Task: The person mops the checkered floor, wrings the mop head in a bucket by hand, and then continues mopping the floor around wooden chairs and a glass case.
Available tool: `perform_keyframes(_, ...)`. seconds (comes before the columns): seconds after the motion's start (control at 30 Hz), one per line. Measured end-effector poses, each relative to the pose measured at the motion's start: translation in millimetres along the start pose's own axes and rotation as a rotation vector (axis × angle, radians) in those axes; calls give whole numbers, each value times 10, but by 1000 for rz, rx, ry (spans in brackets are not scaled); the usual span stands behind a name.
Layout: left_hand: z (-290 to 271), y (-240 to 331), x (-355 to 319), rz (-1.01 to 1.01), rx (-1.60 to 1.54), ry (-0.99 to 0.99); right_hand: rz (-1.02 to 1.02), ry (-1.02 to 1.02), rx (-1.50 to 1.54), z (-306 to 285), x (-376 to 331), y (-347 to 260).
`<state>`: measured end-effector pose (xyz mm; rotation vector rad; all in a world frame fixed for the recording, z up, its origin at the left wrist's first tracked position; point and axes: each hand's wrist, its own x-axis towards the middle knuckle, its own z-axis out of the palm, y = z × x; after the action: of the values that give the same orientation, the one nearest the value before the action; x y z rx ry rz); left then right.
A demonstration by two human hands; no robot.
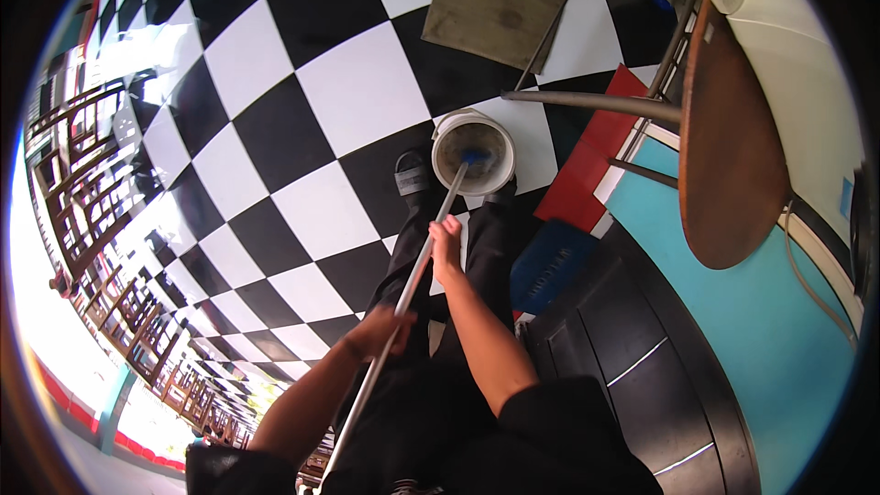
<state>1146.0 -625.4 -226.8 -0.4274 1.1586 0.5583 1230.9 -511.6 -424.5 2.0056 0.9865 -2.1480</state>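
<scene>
A long pale-grey mop handle [430, 243] slants from beside my body down into a white bucket [445, 124] on the floor in front of my feet. Inside the bucket its blue fitting [473, 157] shows; the mop head below is too dim to make out well. My right hand [446, 247] is closed around the handle, nearer the bucket. Higher up the handle, closer to my body, my left hand [380, 332] also grips it, slightly smeared by motion. The bucket stands between my feet, one of them in a dark sandal [412, 178].
Black and white checkered floor tiles [359, 92] spread ahead and left. Wooden chairs [78, 192] line the far left. On the right are a brown oval board [733, 142], a metal-legged chair [596, 103], a blue mat [552, 266] and a black door-like panel [632, 348].
</scene>
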Motion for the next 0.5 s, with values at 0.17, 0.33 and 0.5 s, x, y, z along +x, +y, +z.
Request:
perform_keyframes(0.17,-501,432,2071,-157,-575,-109,-32,87,-120,-632,-81,-525)
perform_keyframes(0.33,-764,1226,3308,-78,-434,20,133,146,-300,-1214,267,-507)
perform_keyframes(0.5,-888,1389,3749,-6,-533,7,216,-17,-227,-1169,1070,-338)
